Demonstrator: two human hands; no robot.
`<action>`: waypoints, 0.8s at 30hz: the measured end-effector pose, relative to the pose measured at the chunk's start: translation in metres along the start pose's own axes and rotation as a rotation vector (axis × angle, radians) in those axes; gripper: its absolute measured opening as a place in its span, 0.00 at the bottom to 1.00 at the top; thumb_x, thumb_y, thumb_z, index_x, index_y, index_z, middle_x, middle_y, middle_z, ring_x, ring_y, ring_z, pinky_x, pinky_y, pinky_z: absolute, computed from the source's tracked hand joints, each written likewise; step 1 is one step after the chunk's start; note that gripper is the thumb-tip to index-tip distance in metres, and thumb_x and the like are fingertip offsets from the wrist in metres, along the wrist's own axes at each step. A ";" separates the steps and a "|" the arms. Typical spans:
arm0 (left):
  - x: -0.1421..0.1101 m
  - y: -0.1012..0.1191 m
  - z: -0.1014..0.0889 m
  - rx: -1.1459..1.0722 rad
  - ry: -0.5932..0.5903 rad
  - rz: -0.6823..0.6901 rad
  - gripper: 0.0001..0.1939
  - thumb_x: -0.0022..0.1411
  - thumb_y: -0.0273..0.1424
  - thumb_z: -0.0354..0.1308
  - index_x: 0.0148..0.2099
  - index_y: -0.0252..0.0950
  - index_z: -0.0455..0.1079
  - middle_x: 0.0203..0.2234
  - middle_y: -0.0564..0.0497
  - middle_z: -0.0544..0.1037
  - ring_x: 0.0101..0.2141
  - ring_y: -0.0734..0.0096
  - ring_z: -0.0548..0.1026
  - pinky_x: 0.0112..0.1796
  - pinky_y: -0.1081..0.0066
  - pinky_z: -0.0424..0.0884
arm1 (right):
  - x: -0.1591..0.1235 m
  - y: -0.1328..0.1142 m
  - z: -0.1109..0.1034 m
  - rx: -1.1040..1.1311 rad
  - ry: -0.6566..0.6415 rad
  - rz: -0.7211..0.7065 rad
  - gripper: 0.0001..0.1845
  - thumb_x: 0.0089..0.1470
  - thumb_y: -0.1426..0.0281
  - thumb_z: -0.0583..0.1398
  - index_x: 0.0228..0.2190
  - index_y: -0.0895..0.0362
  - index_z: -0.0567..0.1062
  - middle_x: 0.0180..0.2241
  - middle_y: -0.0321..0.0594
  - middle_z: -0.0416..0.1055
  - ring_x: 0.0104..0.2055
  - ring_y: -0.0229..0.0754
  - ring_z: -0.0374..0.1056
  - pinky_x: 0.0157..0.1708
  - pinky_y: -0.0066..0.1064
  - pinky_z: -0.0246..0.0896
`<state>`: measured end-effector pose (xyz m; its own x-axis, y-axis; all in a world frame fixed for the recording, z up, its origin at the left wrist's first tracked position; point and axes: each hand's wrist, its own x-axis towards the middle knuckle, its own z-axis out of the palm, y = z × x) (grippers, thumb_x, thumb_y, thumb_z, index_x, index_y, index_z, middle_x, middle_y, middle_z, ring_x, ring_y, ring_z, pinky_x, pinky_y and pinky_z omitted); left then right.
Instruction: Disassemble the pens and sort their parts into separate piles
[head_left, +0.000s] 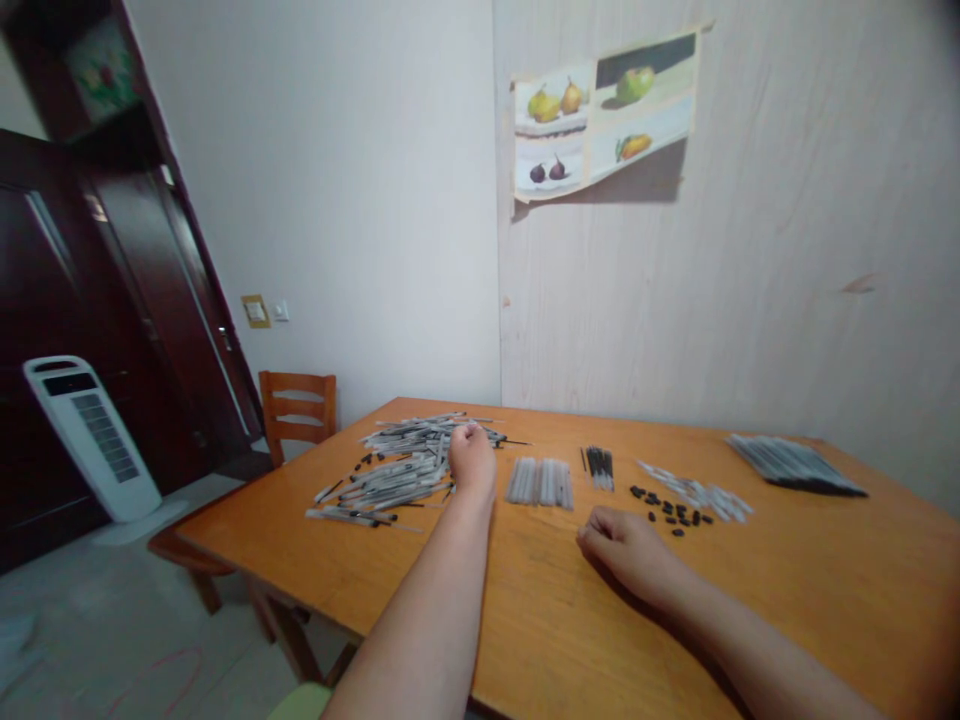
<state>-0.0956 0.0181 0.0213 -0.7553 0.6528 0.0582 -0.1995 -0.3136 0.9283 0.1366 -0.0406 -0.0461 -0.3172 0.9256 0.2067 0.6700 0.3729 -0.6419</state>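
Note:
My left hand (472,457) reaches out over the orange wooden table (825,590), its fingers curled at the right edge of a big heap of finished grey pens (397,465); what the fingers hold is hidden. My right hand (624,545) rests on the table as a loose fist, near a scatter of small black caps (670,508). Between the hands lies a neat row of clear pen barrels (540,482), with a small bundle of black refills (600,465) beside it.
More clear tubes (701,491) lie right of the caps, and a dark flat stack of packets (795,464) sits at the far right. A wooden chair (298,408) stands at the table's far left end, a white tower heater (94,435) by the dark door.

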 end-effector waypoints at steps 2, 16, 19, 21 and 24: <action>0.011 0.002 -0.017 0.078 -0.009 0.061 0.06 0.51 0.24 0.63 0.28 0.39 0.69 0.27 0.52 0.73 0.37 0.66 0.72 0.40 0.73 0.63 | 0.001 0.001 0.000 -0.014 -0.004 0.000 0.13 0.54 0.65 0.55 0.20 0.54 0.64 0.21 0.35 0.67 0.27 0.39 0.63 0.26 0.29 0.48; 0.043 -0.005 -0.079 0.885 -0.063 0.385 0.11 0.47 0.27 0.64 0.22 0.39 0.64 0.44 0.40 0.74 0.59 0.44 0.57 0.58 0.50 0.47 | 0.000 -0.001 0.000 -0.076 -0.038 -0.002 0.11 0.53 0.65 0.56 0.21 0.54 0.67 0.23 0.38 0.71 0.28 0.40 0.66 0.28 0.30 0.51; 0.041 -0.005 -0.081 0.969 -0.032 0.426 0.09 0.48 0.26 0.64 0.23 0.39 0.66 0.45 0.40 0.75 0.59 0.46 0.59 0.58 0.51 0.48 | -0.001 -0.004 -0.002 -0.078 -0.046 0.004 0.12 0.54 0.65 0.56 0.21 0.54 0.67 0.23 0.38 0.71 0.28 0.40 0.65 0.28 0.30 0.50; 0.040 -0.006 -0.081 1.097 -0.032 0.453 0.04 0.50 0.27 0.61 0.26 0.39 0.70 0.47 0.39 0.74 0.58 0.46 0.60 0.58 0.51 0.49 | -0.002 -0.006 -0.002 -0.091 -0.050 0.002 0.13 0.55 0.64 0.56 0.21 0.54 0.66 0.23 0.37 0.71 0.28 0.40 0.65 0.29 0.29 0.50; 0.039 -0.006 -0.082 1.385 -0.057 0.498 0.07 0.56 0.29 0.56 0.36 0.38 0.76 0.49 0.38 0.73 0.57 0.46 0.61 0.55 0.50 0.53 | -0.003 -0.007 -0.003 -0.111 -0.059 -0.003 0.14 0.56 0.63 0.55 0.22 0.55 0.66 0.23 0.37 0.71 0.28 0.40 0.66 0.29 0.29 0.50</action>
<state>-0.1752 -0.0107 -0.0120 -0.5337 0.7136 0.4538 0.8361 0.3648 0.4097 0.1353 -0.0457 -0.0401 -0.3561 0.9202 0.1624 0.7382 0.3836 -0.5550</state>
